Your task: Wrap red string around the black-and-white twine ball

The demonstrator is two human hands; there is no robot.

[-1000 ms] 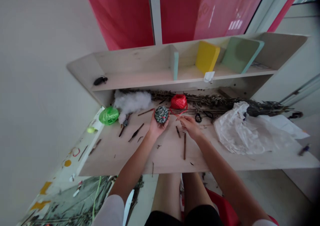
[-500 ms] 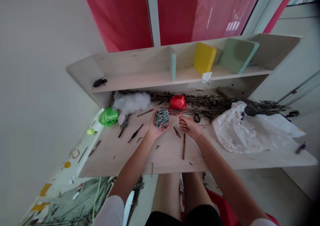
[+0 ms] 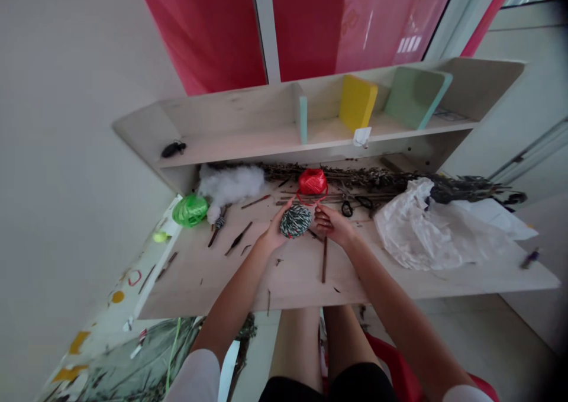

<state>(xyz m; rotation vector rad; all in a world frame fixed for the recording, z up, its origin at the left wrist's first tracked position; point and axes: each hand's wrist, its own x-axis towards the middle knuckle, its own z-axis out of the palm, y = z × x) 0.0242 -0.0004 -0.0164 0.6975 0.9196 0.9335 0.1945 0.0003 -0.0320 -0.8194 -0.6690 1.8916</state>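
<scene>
My left hand [image 3: 276,231] cups a round ball of dark green and white twine [image 3: 296,221], with flecks of red near its lower edge. The ball is held just above the desk. To its right, my right hand [image 3: 332,223] has its fingers curled and the thumb and fingertips pinched together; what they pinch is too small to make out. Just behind both hands lies a roll of red plastic string [image 3: 312,182], and a loose red strand [image 3: 310,202] loops down from it close to my right fingertips.
Black-handled scissors [image 3: 355,205] lie behind right. A crumpled white plastic bag [image 3: 412,230] covers the desk's right side. White stuffing [image 3: 231,186] and a green string roll [image 3: 190,211] are at left. Short sticks [image 3: 238,238] lie scattered; dried stems [image 3: 377,177] line the back under the shelf [image 3: 239,146].
The twine ball has turned in my left hand and shifted right and slightly down, closer to my right hand. My right hand stays pinched in nearly the same place.
</scene>
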